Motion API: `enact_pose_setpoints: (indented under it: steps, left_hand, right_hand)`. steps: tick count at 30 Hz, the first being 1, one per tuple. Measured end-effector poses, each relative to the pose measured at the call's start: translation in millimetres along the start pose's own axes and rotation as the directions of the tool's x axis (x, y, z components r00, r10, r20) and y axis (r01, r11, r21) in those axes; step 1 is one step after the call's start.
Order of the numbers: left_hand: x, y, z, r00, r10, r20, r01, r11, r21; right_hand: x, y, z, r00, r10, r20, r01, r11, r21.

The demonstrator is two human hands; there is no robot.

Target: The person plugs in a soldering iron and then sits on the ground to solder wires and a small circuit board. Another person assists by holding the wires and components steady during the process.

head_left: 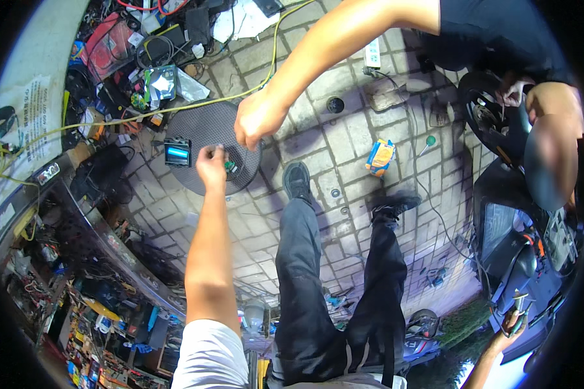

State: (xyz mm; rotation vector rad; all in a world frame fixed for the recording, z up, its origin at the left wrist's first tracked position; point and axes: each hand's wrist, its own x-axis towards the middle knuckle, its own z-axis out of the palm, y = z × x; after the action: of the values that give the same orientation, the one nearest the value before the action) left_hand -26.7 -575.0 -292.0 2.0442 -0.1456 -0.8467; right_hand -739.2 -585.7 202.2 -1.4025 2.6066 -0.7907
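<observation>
My left hand (211, 167) reaches over a round, dark mesh-patterned top (187, 120), fingers closed in a pinch. Whatever is between the fingertips is too small to make out. Just beside it lies a small green circuit board (229, 166) among small pale and dark pieces. A small black device with a lit blue screen (177, 153) stands at the left edge of that top. Another person's hand (259, 120), fingers curled downward, hangs above the same top. At the lower right, my right hand (513, 322) grips a small tool with a pale metal end (520, 300), its kind unclear.
A yellow cable (175, 109) crosses above the round top. An orange-and-blue box (380, 157) and a green-handled screwdriver (429, 141) lie on the brick paving. Clutter with a red case (108, 45) fills the upper left. A dark scooter (496, 223) stands at right; a white power strip (372, 53) lies at the top.
</observation>
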Motion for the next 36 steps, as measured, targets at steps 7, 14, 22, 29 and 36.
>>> enact_pose_setpoints:
  steps: [7, 14, 22, 29, 36]
  left_hand:
    - [-196.9, 215.4, -2.0, 0.942, -0.102, 0.32, 0.211, 0.921, -0.328]
    - [-438.9, 391.8, 87.4, 0.562, -0.067, 0.824, 0.397, 0.896, -0.198]
    - [-655.7, 457.9, 216.4, 0.116, -0.116, 0.986, 0.407, 0.912, 0.059]
    - [-760.3, 474.9, 284.7, 0.021, -0.054, 0.998, 0.375, 0.926, 0.042]
    - [-788.0, 492.8, 353.3, -0.024, -0.135, 0.991, 0.33, 0.934, 0.135]
  right_hand:
    - [-31.8, -37.6, -18.6, 0.988, -0.152, 0.034, 0.154, 0.926, -0.345]
    - [-28.4, -66.8, -51.3, 0.992, -0.042, -0.12, 0.083, 0.929, 0.361]
    - [55.1, -47.3, -113.8, 0.866, -0.479, -0.143, 0.472, 0.69, 0.549]
    - [162.4, -5.0, -140.0, 0.777, -0.587, -0.228, 0.61, 0.611, 0.505]
    - [226.2, -1.4, -130.2, 0.783, -0.569, -0.251, 0.598, 0.58, 0.552]
